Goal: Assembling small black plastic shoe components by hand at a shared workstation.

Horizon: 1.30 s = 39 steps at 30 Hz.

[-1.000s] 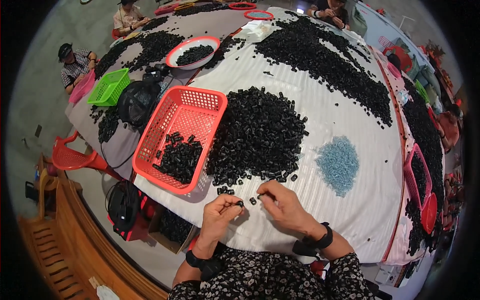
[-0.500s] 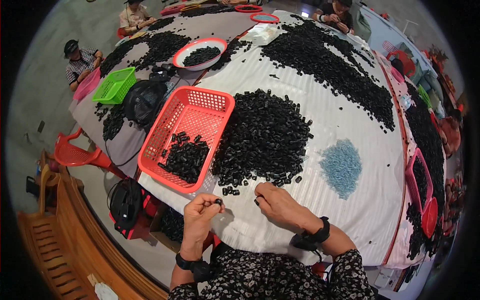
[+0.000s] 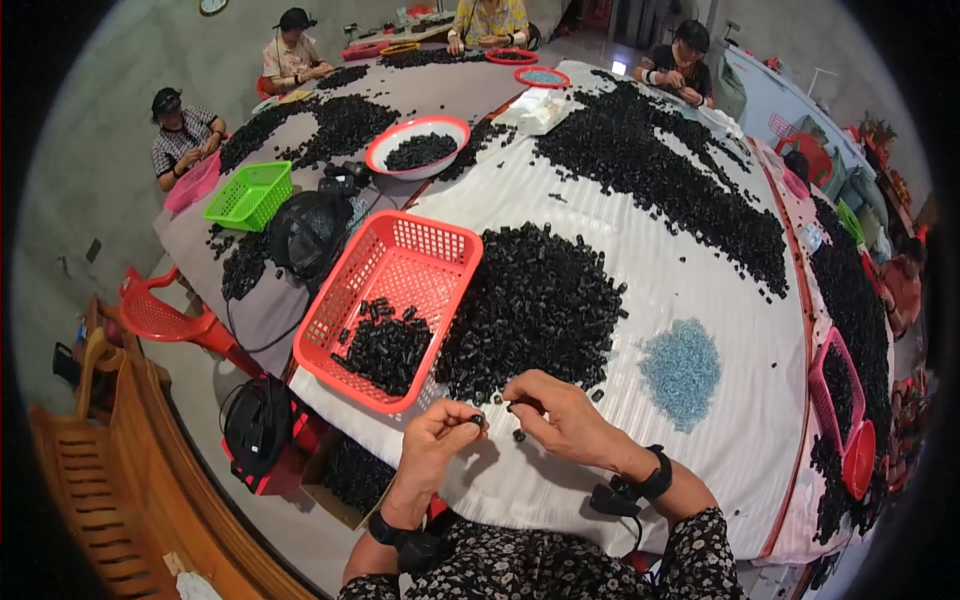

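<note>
A ribbed white cloth (image 3: 740, 450) spreads under everything. At eleven o'clock from the left hand (image 3: 438, 437) sits a holed red plastic basket (image 3: 390, 275); at one o'clock, a heap (image 3: 535, 310) of short, shiny black tubes. Small, glassy-looking pale-blue bits (image 3: 681, 375) lie at two o'clock from the right hand (image 3: 563, 418). The left fingers pinch one black piece (image 3: 477, 421), long axis unclear; the right fingertips, narrow, lie near it at two o'clock, any hold impossible to tell.
</note>
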Each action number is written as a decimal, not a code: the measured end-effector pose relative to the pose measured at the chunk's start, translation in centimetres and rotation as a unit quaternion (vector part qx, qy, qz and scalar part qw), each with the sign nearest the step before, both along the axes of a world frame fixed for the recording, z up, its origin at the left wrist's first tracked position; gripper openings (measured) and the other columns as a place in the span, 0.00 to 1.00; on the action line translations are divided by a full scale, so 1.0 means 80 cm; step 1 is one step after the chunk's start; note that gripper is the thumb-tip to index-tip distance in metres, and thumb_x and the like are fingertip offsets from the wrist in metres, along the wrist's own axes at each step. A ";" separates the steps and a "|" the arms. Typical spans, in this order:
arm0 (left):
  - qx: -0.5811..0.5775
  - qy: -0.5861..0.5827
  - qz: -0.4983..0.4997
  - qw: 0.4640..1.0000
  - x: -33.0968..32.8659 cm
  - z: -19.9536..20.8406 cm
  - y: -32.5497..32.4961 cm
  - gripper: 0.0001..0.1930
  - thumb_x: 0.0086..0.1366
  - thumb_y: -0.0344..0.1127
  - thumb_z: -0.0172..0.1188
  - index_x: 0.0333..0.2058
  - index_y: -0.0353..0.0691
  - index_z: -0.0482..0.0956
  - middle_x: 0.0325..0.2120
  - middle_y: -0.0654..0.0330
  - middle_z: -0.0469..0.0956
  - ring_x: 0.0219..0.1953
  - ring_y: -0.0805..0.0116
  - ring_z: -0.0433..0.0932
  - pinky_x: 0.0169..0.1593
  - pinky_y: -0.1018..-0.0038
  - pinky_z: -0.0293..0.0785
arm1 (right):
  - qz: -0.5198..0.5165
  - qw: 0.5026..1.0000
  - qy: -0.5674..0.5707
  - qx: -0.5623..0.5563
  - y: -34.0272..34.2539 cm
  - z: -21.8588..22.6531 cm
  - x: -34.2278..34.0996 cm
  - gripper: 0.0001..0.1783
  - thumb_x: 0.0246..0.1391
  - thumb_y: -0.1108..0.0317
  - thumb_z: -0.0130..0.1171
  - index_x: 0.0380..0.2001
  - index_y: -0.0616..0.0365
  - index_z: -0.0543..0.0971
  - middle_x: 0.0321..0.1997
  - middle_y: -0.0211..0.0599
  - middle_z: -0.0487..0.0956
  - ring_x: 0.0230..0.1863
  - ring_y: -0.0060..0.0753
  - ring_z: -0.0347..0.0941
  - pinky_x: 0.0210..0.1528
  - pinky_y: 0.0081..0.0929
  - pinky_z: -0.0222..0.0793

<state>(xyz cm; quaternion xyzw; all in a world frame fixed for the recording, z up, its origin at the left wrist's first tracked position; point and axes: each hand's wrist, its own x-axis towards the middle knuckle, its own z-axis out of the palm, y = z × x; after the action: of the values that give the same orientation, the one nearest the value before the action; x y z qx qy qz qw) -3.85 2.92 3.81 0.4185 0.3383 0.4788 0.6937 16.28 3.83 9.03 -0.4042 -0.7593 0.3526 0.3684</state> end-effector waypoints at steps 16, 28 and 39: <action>-0.042 0.037 -0.070 0.996 0.039 -0.009 -0.002 0.07 0.60 0.26 0.57 0.37 0.33 0.73 0.30 0.63 0.76 0.32 0.81 0.73 0.36 0.85 0.70 | -0.034 0.997 0.021 -0.073 -0.024 -0.018 0.012 0.07 0.54 0.74 0.48 0.36 0.63 0.70 0.30 0.43 0.72 0.30 0.40 0.71 0.33 0.30 0.67; -0.030 0.048 -0.078 0.995 0.039 -0.006 -0.008 0.07 0.60 0.25 0.56 0.37 0.31 0.73 0.30 0.63 0.76 0.31 0.81 0.73 0.37 0.85 0.70 | -0.022 0.998 0.029 -0.055 -0.035 -0.022 0.011 0.07 0.55 0.75 0.47 0.37 0.66 0.69 0.34 0.46 0.71 0.33 0.44 0.71 0.36 0.32 0.67; -0.013 0.072 -0.062 0.995 0.041 -0.006 -0.010 0.06 0.60 0.25 0.57 0.36 0.32 0.73 0.29 0.64 0.76 0.30 0.82 0.73 0.35 0.86 0.70 | -0.072 0.997 0.006 -0.026 -0.039 -0.023 0.007 0.07 0.52 0.76 0.50 0.35 0.63 0.73 0.31 0.42 0.73 0.31 0.39 0.72 0.34 0.29 0.68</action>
<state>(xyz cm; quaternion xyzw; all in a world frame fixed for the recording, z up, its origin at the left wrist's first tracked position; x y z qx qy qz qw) -0.55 2.09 3.30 0.4633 0.3667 0.3990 0.7012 16.83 0.74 7.19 -0.4652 -0.7165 0.3475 0.3866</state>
